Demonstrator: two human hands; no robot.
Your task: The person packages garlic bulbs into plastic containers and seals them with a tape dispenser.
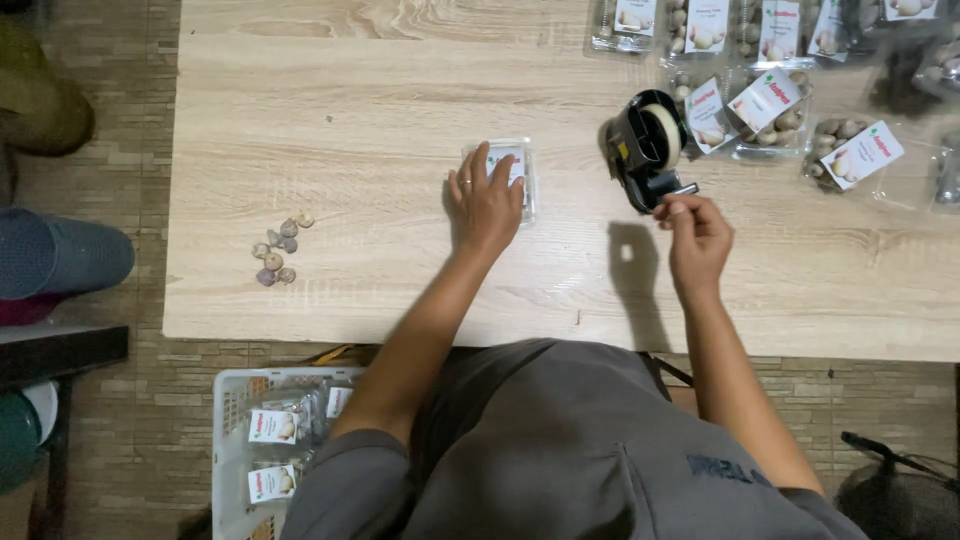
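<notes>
**Presently on the table: packing items, left to right**

Below the table's (330,90) near edge, a white basket (232,440) is holding labelled packs. Near the left edge, a small heap of garlic bulbs (278,250) is lying loose, well apart from the hands. At mid-table, the left hand (487,203) is pressing flat, fingers spread, on a clear plastic pack (522,170) with a white label. Just beside it to the right, a black tape dispenser (645,145) is standing; the right hand (695,235) is pinching the tape end at the dispenser's cutter, thumb and fingers closed. Toward the far right corner, filled labelled packs (770,110) are lying clustered.
</notes>
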